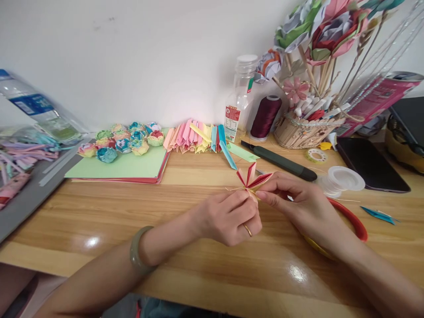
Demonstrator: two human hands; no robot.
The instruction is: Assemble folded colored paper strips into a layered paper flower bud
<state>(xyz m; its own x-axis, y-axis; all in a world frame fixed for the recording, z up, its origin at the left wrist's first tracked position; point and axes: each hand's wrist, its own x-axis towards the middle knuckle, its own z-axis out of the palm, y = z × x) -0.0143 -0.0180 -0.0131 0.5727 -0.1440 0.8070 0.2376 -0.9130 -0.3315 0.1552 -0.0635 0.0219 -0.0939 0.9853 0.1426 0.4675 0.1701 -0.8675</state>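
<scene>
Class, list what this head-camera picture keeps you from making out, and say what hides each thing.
All in the head view:
1) Base of the folded paper piece: hidden by the left hand.
2) Full shape of the red handle loop: partly covered by the right hand.
3) Tops of the tallest paper flowers: cut off by the top edge.
4) Small print on the red-and-white label: too small to read.

Two hands (233,216), one folded-paper cluster (250,179). Roughly a dozen small paper flowers (106,154), too crowded for an exact count. Two plastic bottles (31,104), one purple thread spool (265,118), one white spool (342,180), one tape roll (309,154), one smartphone (371,167), one drink can (372,104), one basket (303,134), one bangle (134,252), one ring (247,229).
</scene>
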